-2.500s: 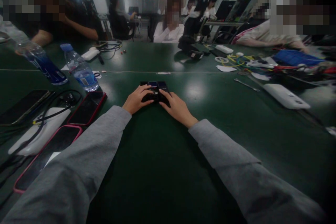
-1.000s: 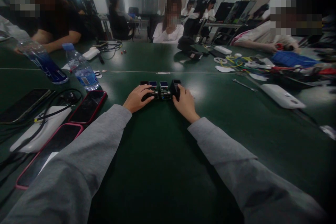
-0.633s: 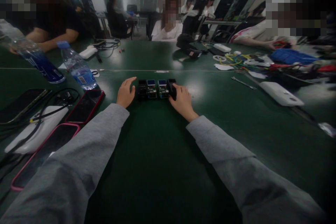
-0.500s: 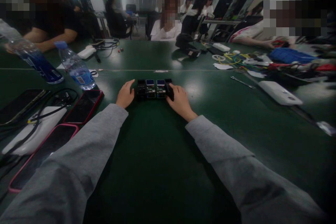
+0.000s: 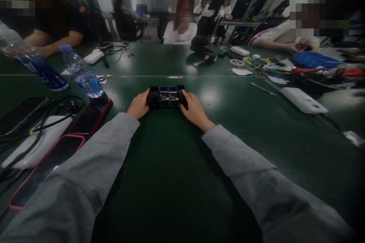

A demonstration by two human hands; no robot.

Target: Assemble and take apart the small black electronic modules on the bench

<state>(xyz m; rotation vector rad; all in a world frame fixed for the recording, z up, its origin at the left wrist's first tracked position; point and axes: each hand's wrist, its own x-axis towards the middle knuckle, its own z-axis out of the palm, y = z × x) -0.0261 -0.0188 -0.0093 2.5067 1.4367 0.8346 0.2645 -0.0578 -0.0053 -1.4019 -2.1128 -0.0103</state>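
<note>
Two small black electronic modules with little screens and green circuit boards stand side by side on the dark green table, their inner edges together or nearly so. My left hand [image 5: 139, 105] grips the outer end of the left module [image 5: 164, 98]. At the other end, my right hand [image 5: 196, 112] has its thumb and fingers around the right module [image 5: 173, 99]. The fingers behind both modules are partly hidden. Tiny blue lights glow low on the boards.
To the left are a water bottle [image 5: 87, 78], a larger blue-labelled bottle [image 5: 42, 64], a red-edged phone [image 5: 91, 115], a pink-edged phone [image 5: 49, 172] and a white power bank [image 5: 40, 142] with cables. A wrench [image 5: 262, 89], power strip [image 5: 303, 100] and tangled wires lie right. People sit beyond.
My left hand has moved right and closed on the left module. The two modules have come together, closing the gap between their screens. My right hand stays on its module.
</note>
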